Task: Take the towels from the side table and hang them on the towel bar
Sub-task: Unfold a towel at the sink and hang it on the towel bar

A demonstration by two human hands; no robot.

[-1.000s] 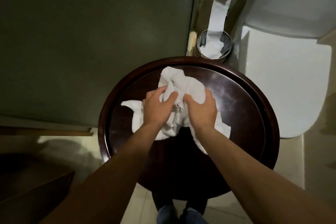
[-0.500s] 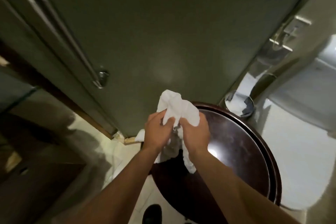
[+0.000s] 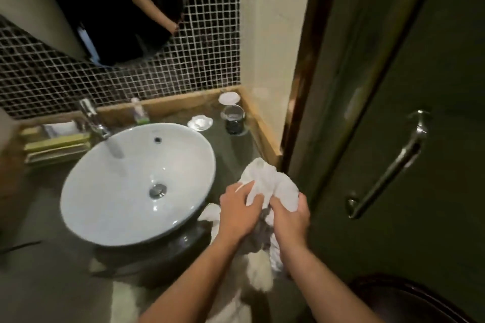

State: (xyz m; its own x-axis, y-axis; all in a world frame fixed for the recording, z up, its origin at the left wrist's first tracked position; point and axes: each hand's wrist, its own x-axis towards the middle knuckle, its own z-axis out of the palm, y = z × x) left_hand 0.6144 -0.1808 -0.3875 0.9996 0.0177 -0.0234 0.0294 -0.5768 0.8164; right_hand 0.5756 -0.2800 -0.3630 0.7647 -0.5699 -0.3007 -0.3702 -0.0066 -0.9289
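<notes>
The white towel (image 3: 265, 183) is off the side table (image 3: 409, 299), whose dark rim now shows only at the lower right of the frame; a second ago the towel lay bunched on that tabletop. Both hands carry it in mid-air, low and right of centre, over the edge of the sink worktop (image 3: 236, 149). The left hand (image 3: 240, 214) has its grip curled into the crumpled cloth, and the right hand (image 3: 290, 216) is clenched on it too, a tail hanging down between the forearms. The view has swung from the table to the basin (image 3: 105, 191) and the glass door (image 3: 433, 60). The pickup looks done; hanging remains. The metal bar (image 3: 388, 165) on the door, at right, is probably the target.
</notes>
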